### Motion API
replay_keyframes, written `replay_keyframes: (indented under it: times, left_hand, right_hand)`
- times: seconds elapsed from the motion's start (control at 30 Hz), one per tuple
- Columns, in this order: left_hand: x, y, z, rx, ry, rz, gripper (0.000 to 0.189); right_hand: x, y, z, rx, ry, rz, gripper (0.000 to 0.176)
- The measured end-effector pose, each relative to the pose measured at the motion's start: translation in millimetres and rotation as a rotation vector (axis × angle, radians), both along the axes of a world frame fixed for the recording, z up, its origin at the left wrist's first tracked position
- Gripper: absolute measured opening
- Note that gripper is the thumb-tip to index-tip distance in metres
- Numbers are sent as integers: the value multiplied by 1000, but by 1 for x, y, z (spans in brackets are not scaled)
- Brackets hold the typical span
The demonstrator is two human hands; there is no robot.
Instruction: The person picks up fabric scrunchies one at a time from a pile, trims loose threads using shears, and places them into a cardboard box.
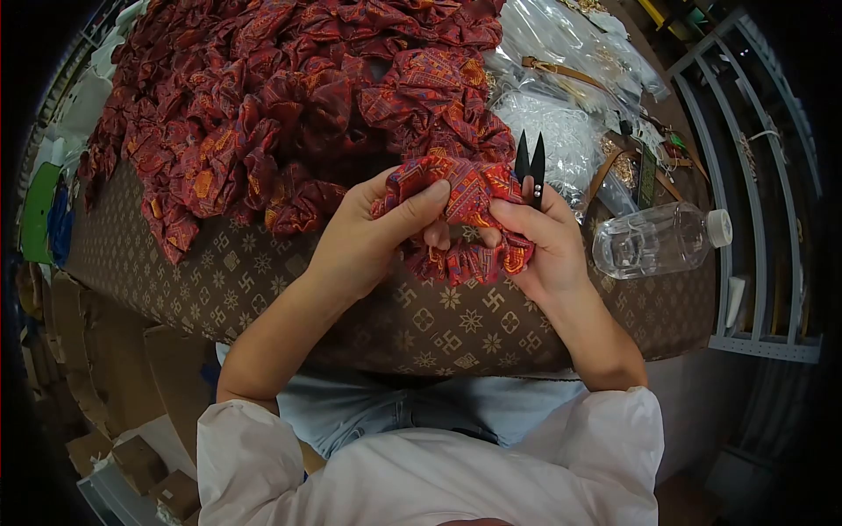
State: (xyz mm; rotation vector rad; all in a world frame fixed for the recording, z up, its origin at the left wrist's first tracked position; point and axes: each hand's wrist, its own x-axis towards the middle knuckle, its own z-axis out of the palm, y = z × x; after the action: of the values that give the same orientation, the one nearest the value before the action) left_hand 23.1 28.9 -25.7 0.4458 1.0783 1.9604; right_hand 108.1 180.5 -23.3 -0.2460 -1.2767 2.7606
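Cloth-covered worktop (pixel 351 320), brown with pale floral and geometric motifs. Heap of red patterned scrunchies (pixel 237 114) over left and middle, reaching left edge. Clear plastic bags (pixel 548 123) toward far right corner. Capped clear plastic bottle (pixel 645 244) on its side near right edge.

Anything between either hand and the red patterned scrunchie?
Nothing visible: the left hand and right hand both grip the scrunchie directly. The black snips sit in the right hand too, blades pointing up beside the fabric, not in the way.
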Motion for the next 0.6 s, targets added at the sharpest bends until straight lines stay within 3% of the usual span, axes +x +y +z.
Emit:
replay_keyframes:
  times: [0.07, 0.17, 0.27, 0.4, 0.6]
  left_hand:
    - [4, 1, 5, -91, 113, 120, 17]
    - [0, -4, 1, -48, 140, 130, 18]
    - [-3, -6, 0, -25, 233, 145, 17]
    - [-2, -5, 1, 4, 188, 176, 16]
    - [-11, -8, -8, 209, -20, 47, 20]
  right_hand:
    - [-1, 2, -3, 47, 37, 11, 19]
    - [3, -3, 5, 195, 71, -107, 28]
    - [4, -1, 3, 294, 116, -66, 33]
    - [4, 3, -1, 210, 129, -39, 33]
    - [-1, 9, -7, 95, 190, 25, 29]
